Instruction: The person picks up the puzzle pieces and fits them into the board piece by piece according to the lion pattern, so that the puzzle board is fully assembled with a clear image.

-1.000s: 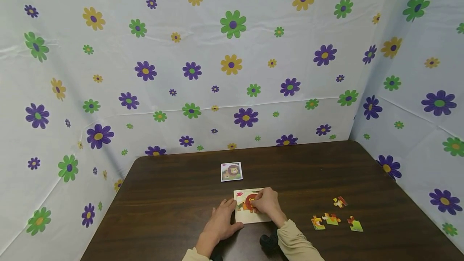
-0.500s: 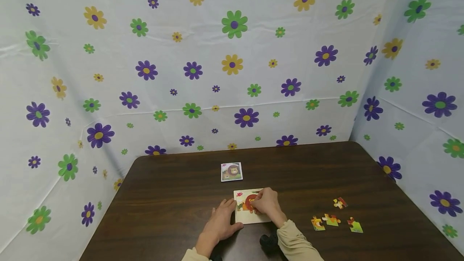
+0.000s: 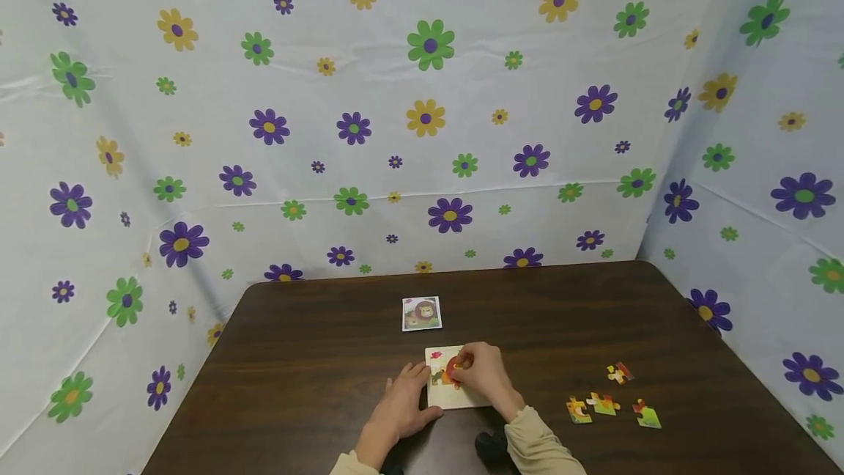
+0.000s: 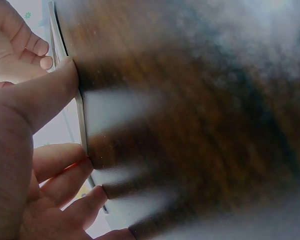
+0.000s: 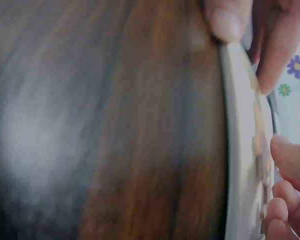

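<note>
A pale wooden puzzle board [image 3: 455, 399] lies on the table, with a partly assembled lion picture [image 3: 445, 371] in its upper part. My left hand [image 3: 400, 403] rests at the board's left side, its fingers extended and its thumb apart. In the left wrist view the thumb [image 4: 55, 92] and fingertips meet the board's edge. Bent over the board from the right, my right hand [image 3: 486, 372] pinches a puzzle piece at the lion picture; the fingers hide most of that piece. The right wrist view has the right fingertips [image 5: 285, 197] close at the board's face [image 5: 242, 150].
Several loose puzzle pieces [image 3: 603, 403] lie on the dark wooden table [image 3: 297, 380] to the right. Behind the board is a square lion picture card [image 3: 422, 314]. Flowered white cloth [image 3: 369, 94] hangs behind the table, and a black wrist device [image 3: 491, 447] sits below the right wrist.
My right hand has shifted slightly, its fingertips still at the lion picture. The left hand stays at the board's edge. The head view has tilted a little.
</note>
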Action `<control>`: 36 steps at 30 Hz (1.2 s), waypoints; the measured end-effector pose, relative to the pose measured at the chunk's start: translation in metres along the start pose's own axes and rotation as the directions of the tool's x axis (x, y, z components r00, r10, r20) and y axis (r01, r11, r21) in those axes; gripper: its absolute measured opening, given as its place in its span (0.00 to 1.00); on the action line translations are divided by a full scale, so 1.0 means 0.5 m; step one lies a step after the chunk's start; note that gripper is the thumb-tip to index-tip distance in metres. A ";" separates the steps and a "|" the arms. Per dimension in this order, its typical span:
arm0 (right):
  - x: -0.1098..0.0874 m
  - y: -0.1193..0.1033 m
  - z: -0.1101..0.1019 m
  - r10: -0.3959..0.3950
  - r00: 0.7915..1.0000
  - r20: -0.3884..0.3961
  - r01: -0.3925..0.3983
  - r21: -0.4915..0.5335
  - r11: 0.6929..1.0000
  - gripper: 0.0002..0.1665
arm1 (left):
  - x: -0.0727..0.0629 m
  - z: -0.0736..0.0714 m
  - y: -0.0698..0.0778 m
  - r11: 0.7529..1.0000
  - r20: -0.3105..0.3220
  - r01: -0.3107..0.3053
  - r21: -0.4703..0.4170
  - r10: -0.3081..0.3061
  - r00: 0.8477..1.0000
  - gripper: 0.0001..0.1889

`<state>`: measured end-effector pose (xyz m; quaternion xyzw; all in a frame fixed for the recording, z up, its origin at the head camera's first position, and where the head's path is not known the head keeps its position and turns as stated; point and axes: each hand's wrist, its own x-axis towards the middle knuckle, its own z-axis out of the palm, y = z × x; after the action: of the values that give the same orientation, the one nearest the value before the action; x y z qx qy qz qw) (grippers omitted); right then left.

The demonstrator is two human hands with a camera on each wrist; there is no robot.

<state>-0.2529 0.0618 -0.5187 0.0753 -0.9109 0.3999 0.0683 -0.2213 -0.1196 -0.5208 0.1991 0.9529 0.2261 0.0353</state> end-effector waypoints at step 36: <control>0.006 0.011 -0.004 -0.002 0.995 0.102 0.003 -0.010 1.000 0.09 | -0.001 -0.003 0.010 0.998 0.015 0.037 0.052 -0.038 0.999 0.35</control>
<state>-0.2566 0.0670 -0.5208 0.0964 -0.9152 0.3907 0.0227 -0.2189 -0.1162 -0.5173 0.1837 0.9617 0.1990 0.0418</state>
